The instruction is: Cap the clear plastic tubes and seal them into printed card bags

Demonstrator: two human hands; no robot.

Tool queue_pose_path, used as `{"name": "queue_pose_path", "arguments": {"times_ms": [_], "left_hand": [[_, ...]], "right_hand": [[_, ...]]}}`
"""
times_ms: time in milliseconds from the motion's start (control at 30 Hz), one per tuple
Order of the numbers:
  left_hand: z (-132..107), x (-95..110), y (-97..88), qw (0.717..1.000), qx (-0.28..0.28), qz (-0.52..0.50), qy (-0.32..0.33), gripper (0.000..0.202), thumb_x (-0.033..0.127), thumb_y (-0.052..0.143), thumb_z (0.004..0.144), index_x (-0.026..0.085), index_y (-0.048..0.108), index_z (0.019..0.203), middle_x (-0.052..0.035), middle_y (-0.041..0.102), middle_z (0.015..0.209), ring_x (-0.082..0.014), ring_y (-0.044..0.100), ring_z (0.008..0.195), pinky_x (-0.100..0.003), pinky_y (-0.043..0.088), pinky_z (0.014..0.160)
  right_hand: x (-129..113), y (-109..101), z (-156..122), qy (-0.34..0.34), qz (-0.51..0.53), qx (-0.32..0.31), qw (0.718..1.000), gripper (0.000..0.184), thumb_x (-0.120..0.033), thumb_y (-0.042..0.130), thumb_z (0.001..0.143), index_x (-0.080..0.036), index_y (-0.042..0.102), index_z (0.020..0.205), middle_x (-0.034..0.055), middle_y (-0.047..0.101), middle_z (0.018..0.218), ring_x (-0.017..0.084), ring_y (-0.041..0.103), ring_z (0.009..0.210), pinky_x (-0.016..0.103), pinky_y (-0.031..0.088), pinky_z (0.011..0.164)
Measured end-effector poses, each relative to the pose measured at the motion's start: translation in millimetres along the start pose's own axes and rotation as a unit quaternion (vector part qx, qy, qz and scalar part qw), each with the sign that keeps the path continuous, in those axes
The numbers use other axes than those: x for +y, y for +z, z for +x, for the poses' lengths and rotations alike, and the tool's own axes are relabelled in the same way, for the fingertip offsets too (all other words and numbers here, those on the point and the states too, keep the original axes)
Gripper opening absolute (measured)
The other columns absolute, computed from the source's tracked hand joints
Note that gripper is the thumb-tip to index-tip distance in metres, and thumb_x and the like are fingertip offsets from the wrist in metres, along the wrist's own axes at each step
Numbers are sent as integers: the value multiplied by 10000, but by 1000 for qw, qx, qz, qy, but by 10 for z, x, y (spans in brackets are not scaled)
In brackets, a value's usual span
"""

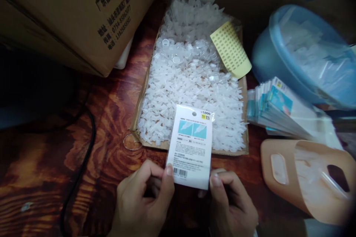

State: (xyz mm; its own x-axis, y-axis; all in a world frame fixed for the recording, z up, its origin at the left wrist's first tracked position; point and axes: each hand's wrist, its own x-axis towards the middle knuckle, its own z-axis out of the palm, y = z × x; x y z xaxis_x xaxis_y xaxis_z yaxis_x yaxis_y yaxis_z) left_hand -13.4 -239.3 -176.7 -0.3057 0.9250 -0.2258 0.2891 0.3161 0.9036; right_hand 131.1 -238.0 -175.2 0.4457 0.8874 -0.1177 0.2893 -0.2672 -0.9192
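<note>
A printed card [191, 148] held before a cardboard tray [233, 152].
The left hand [144, 196] pinches the card's lower left edge; the right hand [233, 202] has thumb and forefinger together beside its lower right, though I can't tell whether they grip it. It hides some white plastic pieces [167, 92]. Light, even pressure should keep it flat.

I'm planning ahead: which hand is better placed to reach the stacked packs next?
Probably the right hand: it's nearer the stacked packs, while the left hand pinches the white card at its lower left.
</note>
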Motion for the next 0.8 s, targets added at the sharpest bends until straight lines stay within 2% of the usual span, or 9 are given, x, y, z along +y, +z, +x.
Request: {"name": "queue_pose_path", "arguments": {"times_ms": [233,433,567,800], "left_hand": [[13,-22,-2,999,4,20,34,331,320,613,990,207,591,679,78,559,506,-72,546,423,-167,416,462],[73,-23,-18,995,-16,26,97,293,295,680,954,206,617,682,79,616,526,-61,585,422,-127,453,452],[73,-12,-24,996,-22,19,87,298,337,752,913,204,642,670,74,613,512,-68,568,411,-134,453,437],[67,3,-19,998,-31,26,56,356,337,701,949,198,624,631,68,576,490,-62,546,399,-125,430,418]], "right_hand": [[-5,6,-2,-9,-6,1,1000,390,-410,705,952,-208,576,644,-44,557,604,102,479,542,242,343,531],[-12,6,12,-8,-8,9,1000,425,-421,711,949,-207,555,616,-48,545,565,105,466,529,247,343,529],[7,-9,29,-10,-1,15,1000,444,-418,721,942,-205,545,596,-51,539,545,102,466,516,248,338,522],[69,-64,67,-52,-4,-23,998,432,-363,699,967,-206,558,589,-40,553,530,106,494,499,235,374,504]]}}
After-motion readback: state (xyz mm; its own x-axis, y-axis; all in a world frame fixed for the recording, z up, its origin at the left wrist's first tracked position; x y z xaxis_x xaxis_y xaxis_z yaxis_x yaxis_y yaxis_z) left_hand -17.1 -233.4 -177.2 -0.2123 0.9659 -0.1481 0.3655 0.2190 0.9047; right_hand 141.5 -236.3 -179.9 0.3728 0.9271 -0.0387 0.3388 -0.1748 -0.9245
